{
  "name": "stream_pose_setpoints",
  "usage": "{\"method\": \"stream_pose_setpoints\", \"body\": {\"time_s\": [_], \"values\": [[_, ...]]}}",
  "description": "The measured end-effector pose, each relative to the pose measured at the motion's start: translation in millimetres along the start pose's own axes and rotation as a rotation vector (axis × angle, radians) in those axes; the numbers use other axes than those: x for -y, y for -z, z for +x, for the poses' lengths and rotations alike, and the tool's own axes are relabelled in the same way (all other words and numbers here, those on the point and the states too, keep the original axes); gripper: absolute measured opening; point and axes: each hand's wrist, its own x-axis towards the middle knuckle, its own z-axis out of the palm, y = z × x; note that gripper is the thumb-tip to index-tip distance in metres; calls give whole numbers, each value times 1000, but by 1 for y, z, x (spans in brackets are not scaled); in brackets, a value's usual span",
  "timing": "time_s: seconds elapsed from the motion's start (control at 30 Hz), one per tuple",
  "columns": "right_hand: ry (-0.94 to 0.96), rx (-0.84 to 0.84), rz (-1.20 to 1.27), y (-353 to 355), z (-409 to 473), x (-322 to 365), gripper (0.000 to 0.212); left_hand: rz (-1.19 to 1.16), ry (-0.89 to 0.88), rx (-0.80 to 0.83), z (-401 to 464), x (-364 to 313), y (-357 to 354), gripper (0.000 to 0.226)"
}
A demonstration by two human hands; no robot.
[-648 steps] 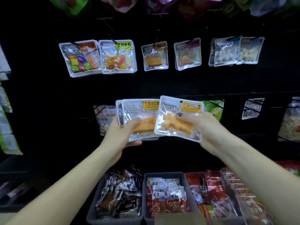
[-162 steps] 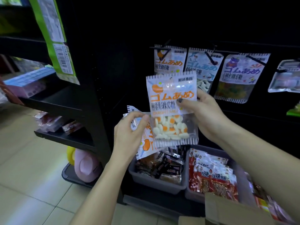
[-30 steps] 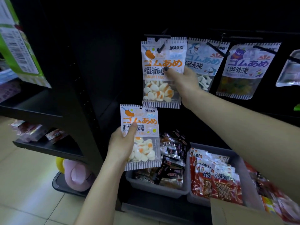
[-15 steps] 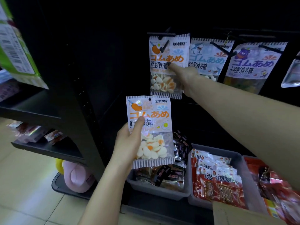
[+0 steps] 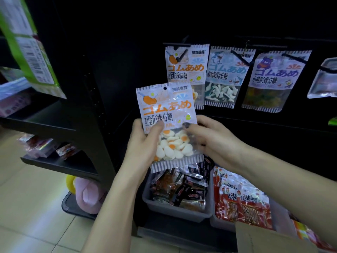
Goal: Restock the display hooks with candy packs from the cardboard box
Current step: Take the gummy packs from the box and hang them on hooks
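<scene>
Both hands hold one egg-candy pack (image 5: 166,123) upright, below the hooks — left hand (image 5: 144,145) curled round its left edge, thumb on front; right hand (image 5: 209,141) pinching its right edge. Same packs hang on the hook (image 5: 179,56) above; dark wall left is bare.

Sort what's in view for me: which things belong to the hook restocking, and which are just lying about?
In the job:
- fried-egg gummy pack, gripped by left hand and right hand
- hanging egg pack on its hook
- cardboard box

Just lying about:
- shark gummy pack
- bear gummy pack
- grey bin of dark sachets
- pink toy
</scene>
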Motion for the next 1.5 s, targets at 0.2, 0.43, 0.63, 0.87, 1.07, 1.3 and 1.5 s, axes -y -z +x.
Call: {"method": "stream_pose_setpoints", "body": {"time_s": [0.2,0.43,0.63,0.87,1.07,1.3,1.5], "values": [[159,-31,28,-6,-16,20,27,-7,-209,76,-11,-18,-7,29],[230,-89,106,-8,-20,29,27,-33,-269,90,-15,-24,-7,52],[216,-48,141,-17,-6,34,29,-17,-333,16,-12,-23,-5,54],[215,-24,208,-25,-4,28,28,-28,-359,8,-11,-25,1,54],[210,-24,209,-24,-5,25,30,-15,-349,15,-10,-22,3,57],[222,-48,216,-24,-5,21,30,-6,-333,-7,-10,-21,1,59],[230,-67,218,-24,-2,24,29,-24,-335,-25,-8,-21,-1,59]]}}
